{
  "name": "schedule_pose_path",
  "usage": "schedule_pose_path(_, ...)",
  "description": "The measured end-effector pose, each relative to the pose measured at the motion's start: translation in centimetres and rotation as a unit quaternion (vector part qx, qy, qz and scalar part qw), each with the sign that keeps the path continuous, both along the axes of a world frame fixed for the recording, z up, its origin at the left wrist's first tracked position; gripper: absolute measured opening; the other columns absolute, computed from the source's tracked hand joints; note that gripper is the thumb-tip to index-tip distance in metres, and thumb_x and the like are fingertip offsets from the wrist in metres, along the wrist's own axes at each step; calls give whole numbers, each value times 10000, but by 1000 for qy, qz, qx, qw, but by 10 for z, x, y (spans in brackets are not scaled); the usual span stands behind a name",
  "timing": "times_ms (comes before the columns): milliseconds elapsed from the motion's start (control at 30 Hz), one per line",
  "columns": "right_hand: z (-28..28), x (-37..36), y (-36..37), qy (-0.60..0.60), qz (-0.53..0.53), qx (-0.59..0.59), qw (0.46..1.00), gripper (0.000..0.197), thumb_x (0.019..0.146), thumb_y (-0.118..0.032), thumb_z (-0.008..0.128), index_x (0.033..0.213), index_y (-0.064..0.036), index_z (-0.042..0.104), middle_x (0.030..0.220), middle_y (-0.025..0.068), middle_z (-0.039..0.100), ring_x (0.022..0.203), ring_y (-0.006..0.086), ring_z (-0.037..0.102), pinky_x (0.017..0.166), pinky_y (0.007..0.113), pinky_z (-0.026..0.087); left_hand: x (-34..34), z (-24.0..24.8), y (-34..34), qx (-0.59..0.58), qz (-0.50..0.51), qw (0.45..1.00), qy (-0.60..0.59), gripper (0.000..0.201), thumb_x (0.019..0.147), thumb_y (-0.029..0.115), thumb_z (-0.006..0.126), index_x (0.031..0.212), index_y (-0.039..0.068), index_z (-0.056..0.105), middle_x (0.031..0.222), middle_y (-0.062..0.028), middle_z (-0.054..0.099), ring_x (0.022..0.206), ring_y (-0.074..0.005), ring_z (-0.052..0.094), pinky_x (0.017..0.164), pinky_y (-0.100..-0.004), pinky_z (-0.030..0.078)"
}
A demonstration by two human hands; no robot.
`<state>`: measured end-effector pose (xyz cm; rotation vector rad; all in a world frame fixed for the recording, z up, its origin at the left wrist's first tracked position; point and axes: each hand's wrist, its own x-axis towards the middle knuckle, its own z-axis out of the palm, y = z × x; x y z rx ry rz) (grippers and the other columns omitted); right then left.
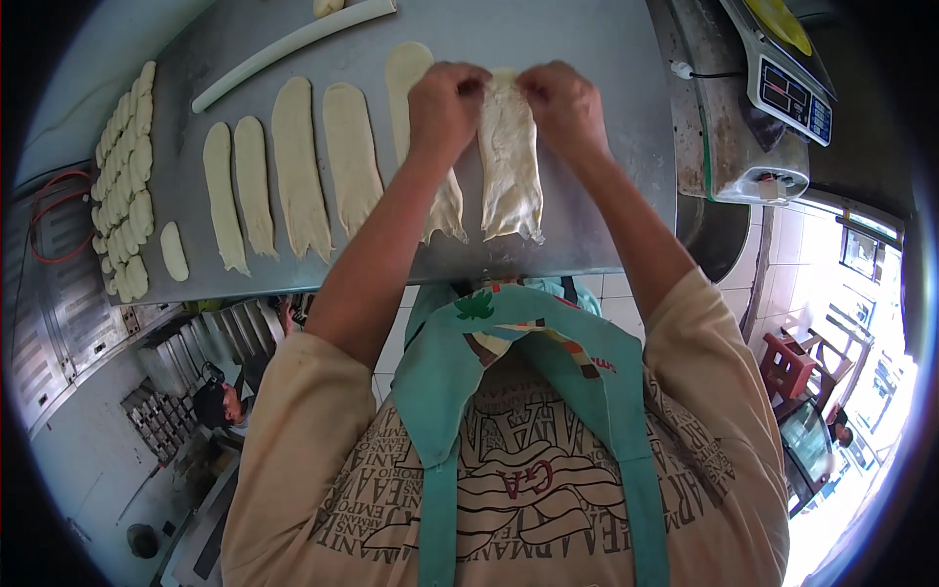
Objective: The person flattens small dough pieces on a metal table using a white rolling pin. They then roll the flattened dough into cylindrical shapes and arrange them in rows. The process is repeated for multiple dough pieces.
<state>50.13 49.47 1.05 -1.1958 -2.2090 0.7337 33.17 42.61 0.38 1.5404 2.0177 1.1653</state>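
A flattened strip of dough [511,161] lies lengthwise on the metal table [606,147], its near end ragged and its surface wrinkled. At its far end, my left hand [448,110] pinches the left corner and my right hand [565,106] pinches the right corner, fingers closed on both. Just left of it, my left forearm partly covers another dough strip [409,68]. Further left, several more flattened strips [297,161] lie side by side, apart from one another, with a small oval dough piece [174,250] at the end of the row.
Dough pieces [127,201] are packed along the table's left edge. A long pale rod [284,59] lies behind the strips. On the right stand a digital scale [790,96] and a worn metal machine [734,147]. Another person [223,401] is beyond the table at lower left.
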Motion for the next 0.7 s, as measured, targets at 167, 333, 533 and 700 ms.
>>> schedule_pose_path(167, -15, 23, -28, 68, 5, 71, 995, 126, 910, -74, 716, 1023, -62, 771, 984, 69, 769, 830, 191, 724, 817, 332, 573, 13, -4, -34, 21, 4, 1000, -17, 193, 867, -21, 683, 1005, 76, 777, 992, -99, 754, 855, -201, 741, 793, -315, 585)
schedule_pose_path(333, 18, 9, 2, 79, -105, -157, 979, 166, 873, -87, 731, 1033, -76, 775, 914, 99, 763, 855, 247, 735, 797, 356, 585, 3, 8, -6, -38, 72, 988, -131, 164, 884, 26, 710, 1044, 37, 748, 943, -94, 766, 850, -167, 732, 805, -303, 583)
schedule_pose_path(533, 0, 26, -33, 30, -35, -90, 995, 154, 906, -127, 743, 1040, -54, 766, 909, 56, 768, 800, 140, 707, 778, 285, 560, 6, 4, -37, -43, -24, 998, -25, 172, 904, 53, 713, 1072, 47, 750, 952, -70, 764, 859, -158, 729, 825, -316, 587)
schedule_pose_path(700, 3, 38, -35, 129, -70, -164, 976, 130, 881, -148, 744, 966, -55, 772, 905, 110, 761, 850, 218, 736, 793, 346, 577, 10, 8, -41, -17, 68, 981, -180, 107, 875, 36, 718, 972, 40, 762, 930, -83, 753, 835, -179, 727, 812, -314, 580)
